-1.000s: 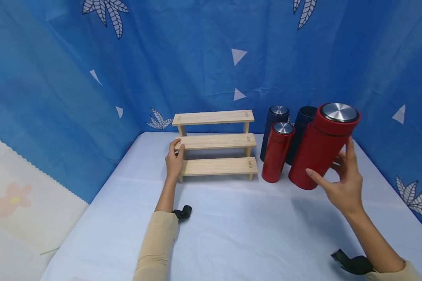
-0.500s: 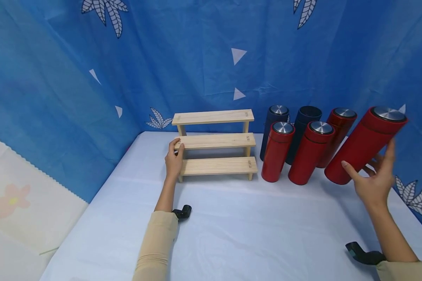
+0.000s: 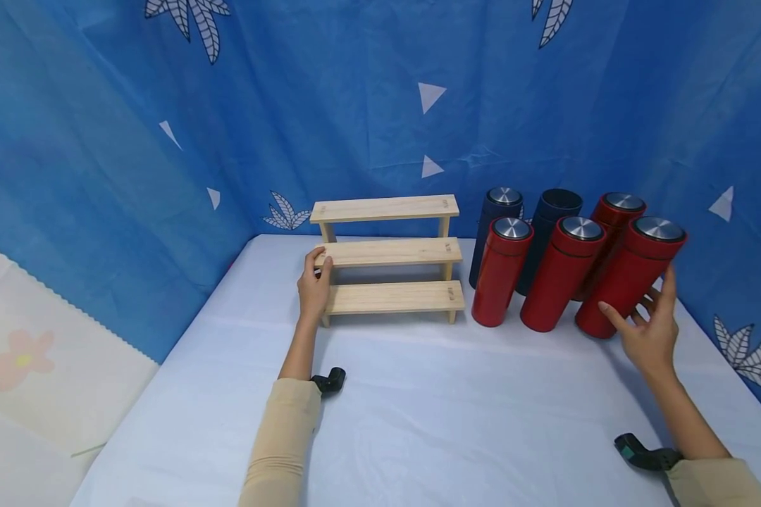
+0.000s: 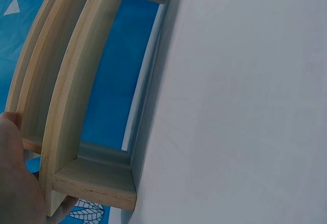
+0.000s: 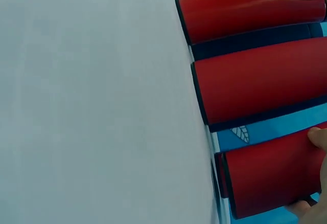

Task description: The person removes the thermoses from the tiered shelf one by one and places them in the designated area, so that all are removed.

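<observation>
Both arms reach fwd over the white table (image 3: 418, 422), beige sleeves pushed to the wrists. The left hand (image 3: 314, 285) is out straight ahead at the left end of the wooden step shelf (image 3: 390, 257), thumb hooked over the end of the middle step and fingers wrapped round the side upright, so it grips the shelf. In the left wrist view the thumb lies against the shelf's end grain.

The right hand (image 3: 648, 331) is out to the right, wrist bent back, palm facing the flasks. Its thumb and spread fingers curl round the lower half of the rightmost red flask (image 3: 628, 278), grasping it. That flask's base sits on the table at the right end of the front row, w/ its steel cap up; the right wrist view shows the fingertips on its body.

Just left of it stand a second red flask (image 3: 561, 274) and a third red flask (image 3: 501, 271), w/ two dark blue flasks (image 3: 499, 218) and one more red flask (image 3: 615, 211) behind, close to the blue curtain (image 3: 355, 105). The flask group is just right of the shelf.
</observation>
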A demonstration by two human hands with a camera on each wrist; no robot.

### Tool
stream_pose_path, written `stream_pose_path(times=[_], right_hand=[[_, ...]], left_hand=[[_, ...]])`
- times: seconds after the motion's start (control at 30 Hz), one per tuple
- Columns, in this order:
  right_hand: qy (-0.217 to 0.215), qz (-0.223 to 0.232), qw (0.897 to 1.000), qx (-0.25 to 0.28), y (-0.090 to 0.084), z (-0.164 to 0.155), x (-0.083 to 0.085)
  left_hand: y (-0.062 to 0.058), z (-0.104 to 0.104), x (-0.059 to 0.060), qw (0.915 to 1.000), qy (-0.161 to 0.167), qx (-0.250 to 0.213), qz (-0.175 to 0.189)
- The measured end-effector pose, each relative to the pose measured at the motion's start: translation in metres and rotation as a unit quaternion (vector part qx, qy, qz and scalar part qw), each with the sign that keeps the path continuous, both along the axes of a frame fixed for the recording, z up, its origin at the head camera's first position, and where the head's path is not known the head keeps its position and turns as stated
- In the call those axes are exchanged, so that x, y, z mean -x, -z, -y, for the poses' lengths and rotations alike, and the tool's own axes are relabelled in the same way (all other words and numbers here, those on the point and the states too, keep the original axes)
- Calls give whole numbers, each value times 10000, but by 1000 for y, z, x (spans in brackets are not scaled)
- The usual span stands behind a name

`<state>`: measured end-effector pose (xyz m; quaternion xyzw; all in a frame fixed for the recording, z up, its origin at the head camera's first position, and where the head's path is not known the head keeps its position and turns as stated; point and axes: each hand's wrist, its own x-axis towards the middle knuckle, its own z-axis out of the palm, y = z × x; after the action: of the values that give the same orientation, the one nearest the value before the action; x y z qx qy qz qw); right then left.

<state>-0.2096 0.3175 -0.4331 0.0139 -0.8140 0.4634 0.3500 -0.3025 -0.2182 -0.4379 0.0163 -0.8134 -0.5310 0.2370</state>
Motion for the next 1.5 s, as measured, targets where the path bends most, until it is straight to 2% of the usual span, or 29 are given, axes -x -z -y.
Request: stream_pose_path(times=[0.23, 0.5, 1.03, 1.2, 1.37, 1.43, 1.5], right_hand=[[-171, 48, 9997, -139, -9, 16, -10], [-380, -33, 9993, -57, -17, 21, -13], [-532, -73, 9985, 46, -12, 14, -10], [-343, -61, 9989, 316, -4, 5, -6], [-65, -382, 9963, 773, -8, 0, -4], [49, -539, 9957, 751, -15, 0, -7], [131, -702, 9958, 567, -25, 0, -11]], left_hand=[[1, 0, -1, 10000, 13, -18, 4], [-1, 3, 0, 10000, 34, -79, 11], [1, 0, 0, 10000, 22, -47, 40], [1, -1, 1, 9999, 99, -71, 49], [-3, 1, -2, 9996, 169, -90, 219], [-6, 5, -5, 9986, 256, 55, 463], [-12, 11, -8, 9952, 376, 402, 808]])
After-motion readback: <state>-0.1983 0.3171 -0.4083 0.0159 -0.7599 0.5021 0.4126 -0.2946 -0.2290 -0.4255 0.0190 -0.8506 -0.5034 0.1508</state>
